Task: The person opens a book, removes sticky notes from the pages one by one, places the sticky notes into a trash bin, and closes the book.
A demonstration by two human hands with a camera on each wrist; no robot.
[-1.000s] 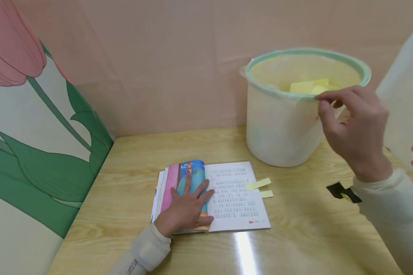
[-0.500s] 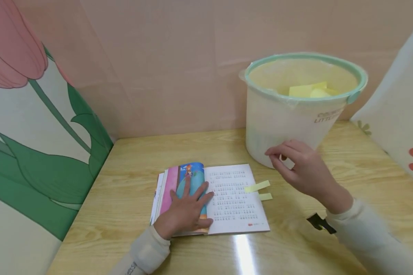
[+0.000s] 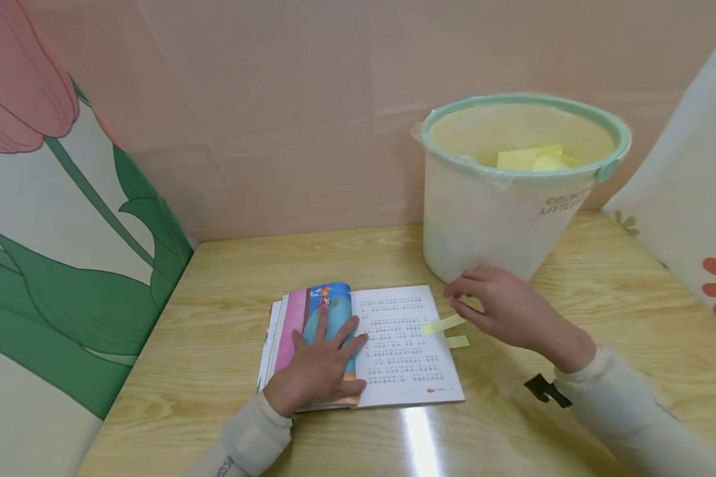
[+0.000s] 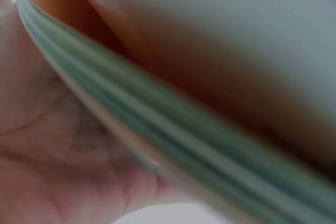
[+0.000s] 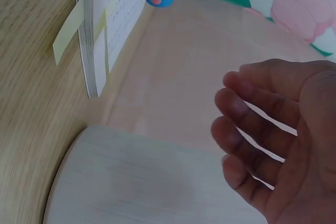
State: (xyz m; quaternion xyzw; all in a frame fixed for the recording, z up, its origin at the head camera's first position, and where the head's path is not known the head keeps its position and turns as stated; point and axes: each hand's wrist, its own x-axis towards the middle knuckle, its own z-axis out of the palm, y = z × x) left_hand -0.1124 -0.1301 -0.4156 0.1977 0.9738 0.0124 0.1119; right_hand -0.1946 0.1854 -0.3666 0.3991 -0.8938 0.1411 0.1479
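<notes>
An open book (image 3: 402, 368) lies on the table, its left page colourful, its right page white with printed text. My left hand (image 3: 316, 374) presses the left page with fingers spread; in the left wrist view its palm sits against the page edges (image 4: 157, 114). From the right page's outer edge stick out two pale yellow paper strips, an upper strip (image 3: 438, 325) and a lower strip (image 3: 458, 342). Just beyond the upper strip is my right hand (image 3: 513, 315). Seen by the right wrist, that hand's fingers (image 5: 257, 129) bend loosely with nothing between them.
Behind the right hand stands a pale bucket (image 3: 477, 218) with a green rim and a clear liner. Yellow paper (image 3: 528, 159) lies inside it. A pink wall covering (image 3: 286, 119) rises at the table's back edge, with flower-printed panels on both sides.
My right hand has come down from the bucket's rim, leftward to the yellow strips at the book's edge. The left hand stays on the page.
</notes>
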